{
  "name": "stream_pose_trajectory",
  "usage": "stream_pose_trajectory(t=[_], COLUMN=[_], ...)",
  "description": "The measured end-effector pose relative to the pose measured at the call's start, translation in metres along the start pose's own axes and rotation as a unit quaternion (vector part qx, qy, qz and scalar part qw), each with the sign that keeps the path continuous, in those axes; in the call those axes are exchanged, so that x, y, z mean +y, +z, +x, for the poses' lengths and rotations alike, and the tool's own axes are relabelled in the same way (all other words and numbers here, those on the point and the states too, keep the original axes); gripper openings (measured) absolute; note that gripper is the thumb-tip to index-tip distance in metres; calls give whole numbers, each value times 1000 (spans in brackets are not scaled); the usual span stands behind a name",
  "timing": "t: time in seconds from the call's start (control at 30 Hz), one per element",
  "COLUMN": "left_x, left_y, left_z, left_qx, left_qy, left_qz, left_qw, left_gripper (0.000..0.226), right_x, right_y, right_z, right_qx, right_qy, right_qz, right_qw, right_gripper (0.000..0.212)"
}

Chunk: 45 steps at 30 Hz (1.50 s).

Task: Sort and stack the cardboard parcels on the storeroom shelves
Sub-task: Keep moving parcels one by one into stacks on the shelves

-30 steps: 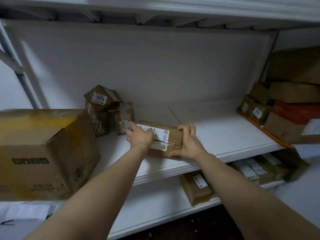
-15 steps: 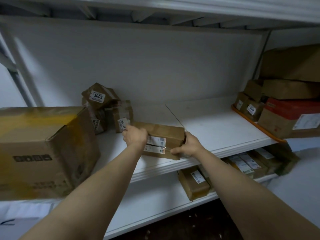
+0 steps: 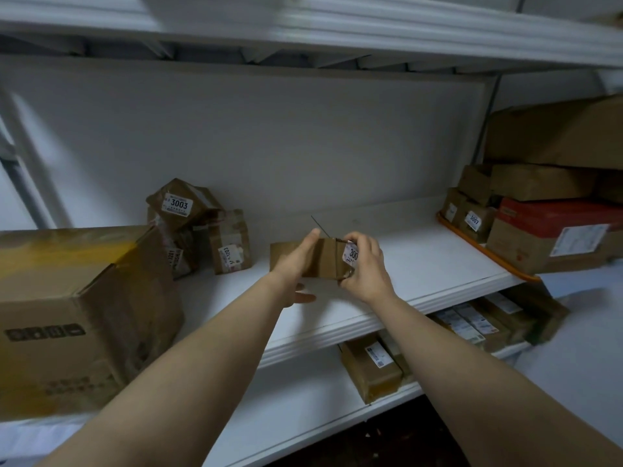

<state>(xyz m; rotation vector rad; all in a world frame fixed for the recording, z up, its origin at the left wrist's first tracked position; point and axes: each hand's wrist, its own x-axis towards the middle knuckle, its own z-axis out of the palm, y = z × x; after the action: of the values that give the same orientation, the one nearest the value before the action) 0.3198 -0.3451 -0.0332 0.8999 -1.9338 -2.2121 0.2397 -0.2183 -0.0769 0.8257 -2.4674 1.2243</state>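
Parcel (image 3: 323, 261) was over mid shelf (image 3: 421, 264), long axis L-R. R hand (image 3: 365, 267) curled fingers round labelled end; L hand (image 3: 296, 264) fingers straight, flat on it. 3003 pile (image 3: 178, 203) lay left, nearer L.

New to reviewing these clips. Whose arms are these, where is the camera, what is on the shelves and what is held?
No machine here: a person's bare arms, filmed by one camera worn on their head, looking forward and down. The right hand grips one end of a small cardboard parcel over the middle shelf; the left hand lies on it with straight fingers. A large box and the parcel marked 3003 stand left, a stack of boxes right, more parcels below.
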Motion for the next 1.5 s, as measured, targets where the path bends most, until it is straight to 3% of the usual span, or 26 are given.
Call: stream_pose_trajectory(t=[0.13, 0.27, 0.37, 0.47, 0.53, 0.63, 0.8, 1.0, 1.3, 1.5], left_x=[1, 3, 5, 5, 5, 6, 10, 15, 22, 27], left_y=[7, 12, 12, 13, 15, 20, 25, 41, 78, 116], left_z=[5, 9, 11, 7, 4, 1, -1, -7, -10, -7], left_qx=[-63, -79, -70, -65, -61, -66, -118, -119, -129, -116], left_qy=[-30, -38, -27, -7, 10, 37, 59, 51, 47, 50], left_qz=[10, -21, -38, -43, -38, -38, -48, -25, -15, -69], left_qw=[998, 996, 996, 997, 997, 996, 990, 991, 990, 990], left_gripper=[76, 25, 22, 12, 8, 9, 28, 47, 29, 44], right_x=[1, 9, 9, 1, 1, 8, 13, 19, 31, 43], right_y=[-1, -7, -14, -28, -36, -38, -41, -55, -93, -132], right_z=[-2, -6, -2, 4, 4, 3, 6, 8, 8, 7], right_qx=[-15, -33, -35, -29, -63, -89, -66, -40, -30, -20], right_qy=[-39, -46, 86, 311, 383, 393, 395, 400, 370, 362], right_qz=[-27, 1, 109, 269, 354, 418, 477, 486, 479, 476], right_qw=[999, 998, 990, 911, 851, 814, 782, 777, 795, 801], right_gripper=[71, 70, 63, 25, 38, 52, 51, 52, 45, 35])
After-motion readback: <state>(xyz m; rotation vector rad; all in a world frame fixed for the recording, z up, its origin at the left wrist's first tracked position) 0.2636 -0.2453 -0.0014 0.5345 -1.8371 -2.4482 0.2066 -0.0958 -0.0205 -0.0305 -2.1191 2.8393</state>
